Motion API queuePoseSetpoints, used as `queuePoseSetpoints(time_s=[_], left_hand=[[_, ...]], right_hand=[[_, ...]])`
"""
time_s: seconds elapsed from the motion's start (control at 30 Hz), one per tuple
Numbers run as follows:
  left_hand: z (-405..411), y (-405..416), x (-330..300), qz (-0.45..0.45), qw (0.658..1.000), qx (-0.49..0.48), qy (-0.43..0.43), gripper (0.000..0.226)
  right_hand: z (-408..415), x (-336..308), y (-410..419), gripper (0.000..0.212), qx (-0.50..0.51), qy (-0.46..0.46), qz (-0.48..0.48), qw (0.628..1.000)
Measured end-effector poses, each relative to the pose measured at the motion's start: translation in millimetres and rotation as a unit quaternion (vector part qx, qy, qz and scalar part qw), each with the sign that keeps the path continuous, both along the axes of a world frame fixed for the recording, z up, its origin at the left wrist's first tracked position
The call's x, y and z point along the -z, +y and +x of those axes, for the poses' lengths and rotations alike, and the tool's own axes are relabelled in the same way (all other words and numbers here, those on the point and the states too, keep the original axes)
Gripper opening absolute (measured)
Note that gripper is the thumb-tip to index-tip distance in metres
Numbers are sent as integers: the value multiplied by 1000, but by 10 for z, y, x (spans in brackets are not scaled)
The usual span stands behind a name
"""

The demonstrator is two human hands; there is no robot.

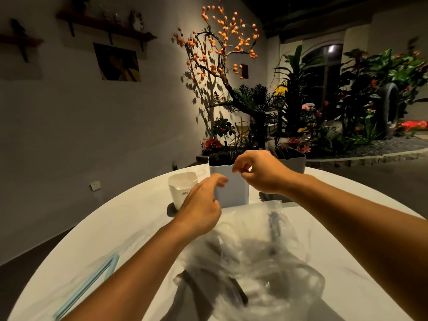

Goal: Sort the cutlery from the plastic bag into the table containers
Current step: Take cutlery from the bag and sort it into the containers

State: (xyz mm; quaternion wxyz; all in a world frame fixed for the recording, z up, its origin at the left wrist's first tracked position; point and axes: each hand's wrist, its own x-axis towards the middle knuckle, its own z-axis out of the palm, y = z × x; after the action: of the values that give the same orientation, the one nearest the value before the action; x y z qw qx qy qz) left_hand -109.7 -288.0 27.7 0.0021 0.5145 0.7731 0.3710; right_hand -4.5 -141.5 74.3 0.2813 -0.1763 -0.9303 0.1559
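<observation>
Our right hand (259, 172) hovers at the rim of the tall gray container (231, 188), fingers loosely curled with thumb and forefinger near each other; whether they pinch anything we cannot tell, since nothing shows clearly between them. Our left hand (201, 205) is relaxed and holds nothing, fingers slightly bent, hanging just in front of the same container's near left side and above the far edge of the plastic bag (259, 258). The bag lies crumpled on the white table (115, 228) between our forearms, clear and blurred; dark long shapes inside look like cutlery (274, 228), kinds not readable. Left of the gray container stands a smaller white cup (181, 186), apparently with nothing in it. A second gray container (294, 161) sits behind our right wrist, dark handles showing at its top. A pale blue strip (92, 281) lies near the table's left edge. Judgement: we are at a drop, or between drops, with much still in the bag. To do it well, we should pin the bag flat with the left hand, draw one piece by its handle, and lower it handle-up into the matching container without knocking the light cup.
</observation>
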Motion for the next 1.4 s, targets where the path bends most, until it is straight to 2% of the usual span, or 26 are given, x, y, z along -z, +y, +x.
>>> queuePoseSetpoints(time_s=[0.1,0.2,0.27,0.33,0.4,0.47,0.53,0.57,0.63,0.7,0.8,0.87,1.0,1.13,1.23,1.3,1.4], left_hand=[[163,-290,56,-111,993,45,8,55],[296,-514,156,-264,960,82,35,66],[367,-593,290,-272,957,71,71,64],[404,-607,424,-161,981,4,110,41],[415,-564,524,-17,990,-83,111,21],[421,-478,553,117,981,-135,75,17],[457,-393,501,235,953,-183,56,25],[486,-354,490,283,937,-195,59,35],[565,-346,505,339,925,-156,78,45],[637,-362,629,350,916,-81,178,41],[621,-376,891,335,885,13,324,22],[565,-368,972,303,890,43,339,13],[343,-379,967,215,943,-30,252,23],[372,-381,947,215,969,-49,111,24],[378,-386,994,162,978,-34,125,21],[359,-411,1034,88,987,-23,134,17],[329,-444,1084,-26,992,-28,117,29]], right_hand=[[134,79,-263,24,-14,-14,-16,1000],[263,190,-514,22,-44,-40,-33,998],[369,265,-663,13,-65,-48,-51,995],[487,323,-804,11,-95,-54,-108,988],[584,408,-937,21,-135,-97,-195,967],[608,514,-1025,25,-148,-159,-234,948],[572,648,-1041,25,-108,-206,-181,956],[545,722,-1017,28,-65,-201,-135,968],[516,832,-937,35,45,-119,-72,989],[523,911,-869,31,116,-24,-70,991],[463,1097,-798,34,123,-3,-85,989],[440,1253,-781,37,108,-25,-105,988],[399,1434,-813,34,46,-82,-63,994],[377,1426,-1003,36,-90,-158,20,983],[384,1428,-1037,36,-99,-212,39,971],[426,1433,-1018,38,-80,-218,35,972],[485,1428,-982,37,-50,-203,42,977]])
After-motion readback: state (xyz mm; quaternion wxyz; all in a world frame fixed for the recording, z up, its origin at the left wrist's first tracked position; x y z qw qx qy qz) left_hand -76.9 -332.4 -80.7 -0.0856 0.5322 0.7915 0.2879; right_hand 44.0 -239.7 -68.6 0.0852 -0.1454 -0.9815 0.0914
